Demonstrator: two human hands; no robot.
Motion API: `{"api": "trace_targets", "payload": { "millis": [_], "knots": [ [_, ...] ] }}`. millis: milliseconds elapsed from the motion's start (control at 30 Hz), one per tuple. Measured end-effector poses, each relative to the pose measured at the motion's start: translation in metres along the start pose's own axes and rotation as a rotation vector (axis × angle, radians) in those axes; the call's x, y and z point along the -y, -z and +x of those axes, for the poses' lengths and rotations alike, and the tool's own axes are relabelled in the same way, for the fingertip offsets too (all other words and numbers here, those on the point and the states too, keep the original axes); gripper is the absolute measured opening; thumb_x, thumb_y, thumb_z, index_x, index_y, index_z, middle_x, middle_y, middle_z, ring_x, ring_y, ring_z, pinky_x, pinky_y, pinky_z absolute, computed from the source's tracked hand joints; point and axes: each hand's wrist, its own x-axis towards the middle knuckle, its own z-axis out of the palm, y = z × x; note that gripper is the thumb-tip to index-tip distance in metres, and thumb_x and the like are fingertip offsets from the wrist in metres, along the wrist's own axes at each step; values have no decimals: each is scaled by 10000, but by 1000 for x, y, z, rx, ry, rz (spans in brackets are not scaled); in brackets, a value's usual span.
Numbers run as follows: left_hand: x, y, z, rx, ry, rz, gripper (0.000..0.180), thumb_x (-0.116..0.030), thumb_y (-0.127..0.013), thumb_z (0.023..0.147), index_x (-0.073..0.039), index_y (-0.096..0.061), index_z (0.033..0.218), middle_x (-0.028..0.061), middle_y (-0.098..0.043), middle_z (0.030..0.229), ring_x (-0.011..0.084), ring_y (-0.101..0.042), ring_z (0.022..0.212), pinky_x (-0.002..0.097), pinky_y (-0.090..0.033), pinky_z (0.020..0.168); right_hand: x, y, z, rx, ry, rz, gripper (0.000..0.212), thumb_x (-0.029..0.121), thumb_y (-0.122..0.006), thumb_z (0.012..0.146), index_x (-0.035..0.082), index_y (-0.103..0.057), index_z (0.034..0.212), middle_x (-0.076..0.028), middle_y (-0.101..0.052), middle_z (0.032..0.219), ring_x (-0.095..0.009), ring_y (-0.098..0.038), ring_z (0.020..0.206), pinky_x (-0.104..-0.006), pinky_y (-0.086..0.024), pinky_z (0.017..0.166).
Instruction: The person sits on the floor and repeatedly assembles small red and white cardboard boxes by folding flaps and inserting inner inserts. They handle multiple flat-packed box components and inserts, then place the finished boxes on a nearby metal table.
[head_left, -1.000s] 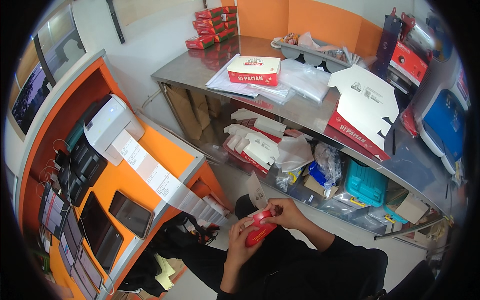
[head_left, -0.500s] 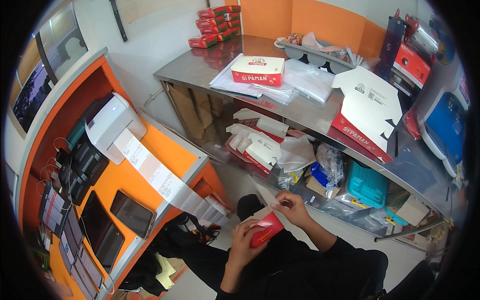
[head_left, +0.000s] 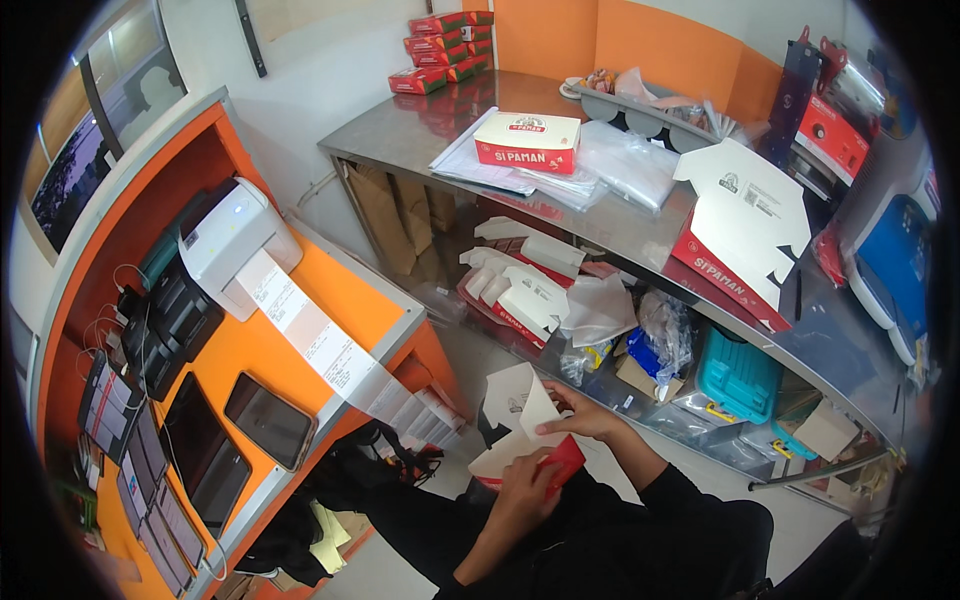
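Observation:
A red and white folding food carton (head_left: 516,392) is held over my lap, its white inside and raised lid showing. My left hand (head_left: 524,492) has its fingers curled over the near red wall and edge of the carton. At the carton's right side, my right hand (head_left: 584,414) pinches the white panel near the lid's fold. The lid stands tilted up at the far side, with a dark print on it. The carton's bottom and my left thumb are hidden.
On the metal table (head_left: 390,128) stand a closed carton (head_left: 527,142), an open-lidded carton (head_left: 745,230) and stacked red boxes (head_left: 437,50). More cartons (head_left: 515,292) and a teal case (head_left: 738,372) fill the shelf below. At left, a white label printer (head_left: 238,235) feeds a long paper strip beside phones.
The carton has opened out, its white lid now spread upward and its inside visible. My left hand has moved right over its near wall; my right hand has shifted slightly along the panel.

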Motion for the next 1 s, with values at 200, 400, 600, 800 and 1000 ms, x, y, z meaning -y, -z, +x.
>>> {"api": "trace_targets", "payload": {
  "millis": [200, 400, 600, 800, 1000],
  "knots": [
    [-9, 18, 2, -364, 143, -70, 365, -194, -717, 747, -28, -574, 1039, 153, -544, 1165, 309, -512, 1093, 392, -390, 923, -11, -2, -1, -187, -31, 22, 351, 292, -634, 867, 7, -629, 1070, -68, -660, 920, -115, -591, 824, -270, -480, 736],
    [145, 22, -76, -696, 685, -1045, 576, -463, -310, 979, 8, -446, 1281, 145, -491, 1299, 281, -478, 1190, 428, -317, 1039, -23, -14, -4, -111, -30, 119, 431, 354, -454, 975, -29, -652, 984, -46, -660, 868, -87, -592, 802, -258, -486, 725],
    [109, -8, -71, -458, 531, -1766, 703, -569, -337, 931, -21, -346, 1372, 122, -460, 1342, 285, -413, 1251, 434, -321, 1048, -55, -14, 4, -73, -114, -72, 446, 366, -448, 974, -34, -644, 1002, -59, -663, 865, -94, -598, 760, -269, -493, 693],
    [110, -32, -43, -269, 855, -1083, 432, -209, -555, 928, 6, -458, 1289, 113, -563, 1215, 239, -573, 1059, 344, -468, 874, -45, -2, -10, 81, -159, -192, 406, 362, -519, 941, -12, -638, 1048, -61, -663, 884, -111, -596, 796, -288, -488, 715],
    [127, -87, -42, -330, 767, -488, 372, -217, -708, 793, 41, -612, 1043, 164, -689, 882, 209, -671, 838, 331, -507, 751, -66, 24, 23, 58, 65, -97, 332, 256, -706, 788, 23, -664, 1021, -75, -669, 917, -151, -606, 849, -305, -480, 740]
  ]
}}
